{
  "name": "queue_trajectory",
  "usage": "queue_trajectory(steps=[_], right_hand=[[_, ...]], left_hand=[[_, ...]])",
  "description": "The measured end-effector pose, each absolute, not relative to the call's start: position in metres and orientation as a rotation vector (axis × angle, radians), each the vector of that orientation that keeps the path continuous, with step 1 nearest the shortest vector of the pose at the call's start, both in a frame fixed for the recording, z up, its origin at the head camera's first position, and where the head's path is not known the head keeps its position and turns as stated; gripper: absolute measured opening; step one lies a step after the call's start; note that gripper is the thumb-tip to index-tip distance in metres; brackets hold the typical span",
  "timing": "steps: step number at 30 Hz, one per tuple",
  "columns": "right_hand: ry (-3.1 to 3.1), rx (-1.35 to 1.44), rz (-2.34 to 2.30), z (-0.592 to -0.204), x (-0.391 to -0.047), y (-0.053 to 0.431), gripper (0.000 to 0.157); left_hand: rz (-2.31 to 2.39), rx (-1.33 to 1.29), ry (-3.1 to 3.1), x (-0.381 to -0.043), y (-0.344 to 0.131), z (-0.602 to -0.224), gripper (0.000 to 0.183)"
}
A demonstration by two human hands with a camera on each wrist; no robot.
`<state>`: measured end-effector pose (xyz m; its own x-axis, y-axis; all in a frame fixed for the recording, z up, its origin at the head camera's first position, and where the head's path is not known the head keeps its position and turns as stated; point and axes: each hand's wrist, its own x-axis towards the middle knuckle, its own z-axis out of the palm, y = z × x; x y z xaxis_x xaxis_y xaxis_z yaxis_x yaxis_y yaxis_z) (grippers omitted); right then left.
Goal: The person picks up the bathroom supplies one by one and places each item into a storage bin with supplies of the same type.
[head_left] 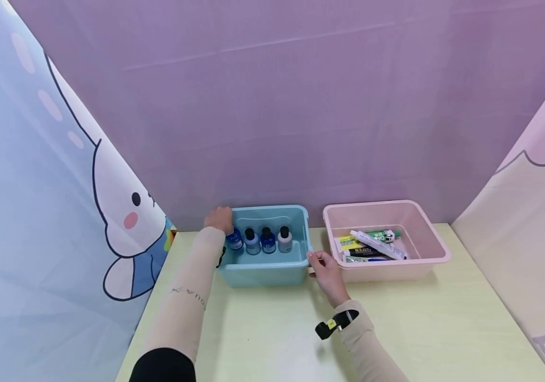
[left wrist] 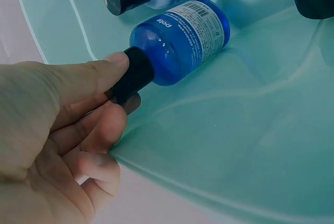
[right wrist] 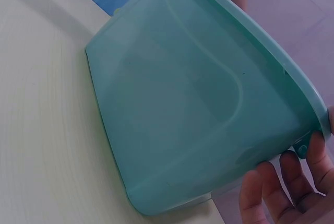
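Observation:
My left hand (head_left: 219,219) reaches over the left rim of a teal plastic bin (head_left: 263,276). In the left wrist view, its thumb and fingers pinch the black cap of a blue bottle (left wrist: 180,41) with a white printed label. Beside that bottle in the bin stand a pale blue bottle (head_left: 252,244), a dark blue bottle (head_left: 268,242) and a pale pinkish bottle (head_left: 284,240), all black-capped. My right hand (head_left: 327,275) grips the bin's rim at its front right corner, fingers curled beneath the edge in the right wrist view.
Right of the teal bin stands a pink bin (head_left: 387,273). Several tubes lie in it, among them a white tube (head_left: 377,245) and a green tube (head_left: 383,235). Both bins sit on a pale wooden table (head_left: 272,329) against a purple cloth backdrop (head_left: 301,106).

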<state>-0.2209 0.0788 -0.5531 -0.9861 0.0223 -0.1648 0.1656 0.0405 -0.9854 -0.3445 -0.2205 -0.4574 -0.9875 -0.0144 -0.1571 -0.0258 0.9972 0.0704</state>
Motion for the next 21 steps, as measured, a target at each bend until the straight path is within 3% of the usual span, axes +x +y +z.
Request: queue_trajectory(steps=[8,21], right_hand=[[2.189,0.192,-2.103,-0.554,-0.221,0.078,0.035],[2.191,0.196,-2.080,-0.554,-0.222,0.081,0.039]], left_hand=[[0.130,-0.037,3.004,-0.343,-0.221,-0.457,0.008],[0.392,-0.014,2.977,-0.337,-0.228,-0.448,0.036]])
